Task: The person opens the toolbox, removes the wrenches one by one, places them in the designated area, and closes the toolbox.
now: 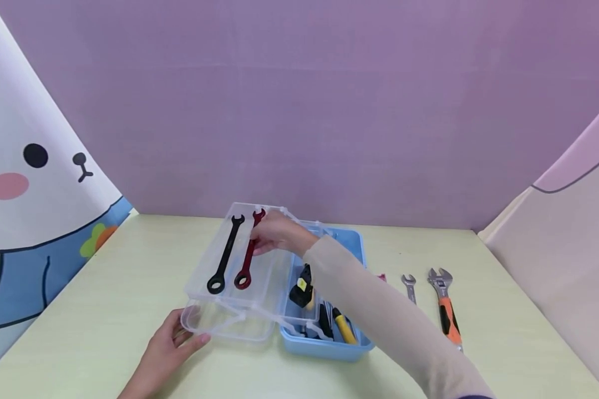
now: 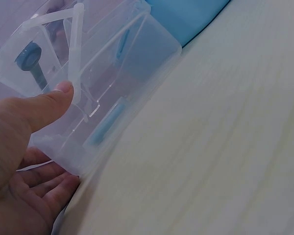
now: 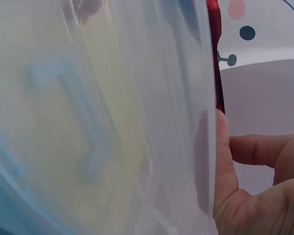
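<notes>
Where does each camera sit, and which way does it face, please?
Head: worn on the head, facing forward and down at a clear plastic tray, red metal wrench and light-blue plastic toolbox; the left hand, right hand and beige cloth sleeve show.
Left wrist: on that wrist, facing the tray's corner; the left hand's thumb and fingers show.
Right wrist: on that wrist, facing the tray close up; the right hand shows beside the wrench.
Shared: the red wrench, in head and right wrist.

Head view bright, soft shadows on table (image 1: 519, 332); left-wrist view dimmer (clear plastic (image 3: 132, 112) hazy in right-wrist).
</notes>
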Demonstrator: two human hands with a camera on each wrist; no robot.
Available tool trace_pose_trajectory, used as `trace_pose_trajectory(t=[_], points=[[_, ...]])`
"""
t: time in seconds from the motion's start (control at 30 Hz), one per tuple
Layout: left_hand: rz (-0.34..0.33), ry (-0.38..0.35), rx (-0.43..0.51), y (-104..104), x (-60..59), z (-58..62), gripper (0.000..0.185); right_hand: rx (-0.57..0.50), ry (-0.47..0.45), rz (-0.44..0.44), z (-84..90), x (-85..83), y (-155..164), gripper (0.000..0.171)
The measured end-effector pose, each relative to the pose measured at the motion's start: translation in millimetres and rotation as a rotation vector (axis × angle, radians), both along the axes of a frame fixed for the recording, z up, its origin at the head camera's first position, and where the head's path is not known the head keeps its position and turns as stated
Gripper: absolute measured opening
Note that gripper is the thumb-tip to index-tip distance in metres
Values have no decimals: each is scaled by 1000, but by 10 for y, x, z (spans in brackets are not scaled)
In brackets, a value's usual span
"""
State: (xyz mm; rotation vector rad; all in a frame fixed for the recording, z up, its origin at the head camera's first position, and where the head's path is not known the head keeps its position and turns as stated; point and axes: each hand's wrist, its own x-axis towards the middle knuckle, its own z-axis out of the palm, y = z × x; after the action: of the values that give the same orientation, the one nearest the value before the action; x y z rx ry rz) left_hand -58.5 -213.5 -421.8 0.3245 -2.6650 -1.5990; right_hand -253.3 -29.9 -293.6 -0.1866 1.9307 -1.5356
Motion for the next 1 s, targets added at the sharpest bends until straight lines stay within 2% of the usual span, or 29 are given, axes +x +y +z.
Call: trace_pose_trajectory(t=[0.1, 0.3, 0.47, 0.8, 0.87, 1.0], points=[[-2, -3, 0, 1, -5, 5, 61, -10, 3, 1, 25, 7, 28, 6], [-4, -6, 2, 1, -26, -3, 62, -29, 8, 1, 82, 3, 95, 26], [-7, 8, 8, 4, -37, -12, 62, -48, 9, -16, 98, -33, 186, 22], [-4, 18, -8, -6, -41, -26, 61, -19, 52, -5, 124, -100, 472, 36], [-3, 18, -8, -7, -43, -24, 61, -18, 60, -12, 132, -105, 523, 31], [-3, 10, -18, -15, -50, -21, 62, -4, 66, -37, 133, -125, 614, 5]])
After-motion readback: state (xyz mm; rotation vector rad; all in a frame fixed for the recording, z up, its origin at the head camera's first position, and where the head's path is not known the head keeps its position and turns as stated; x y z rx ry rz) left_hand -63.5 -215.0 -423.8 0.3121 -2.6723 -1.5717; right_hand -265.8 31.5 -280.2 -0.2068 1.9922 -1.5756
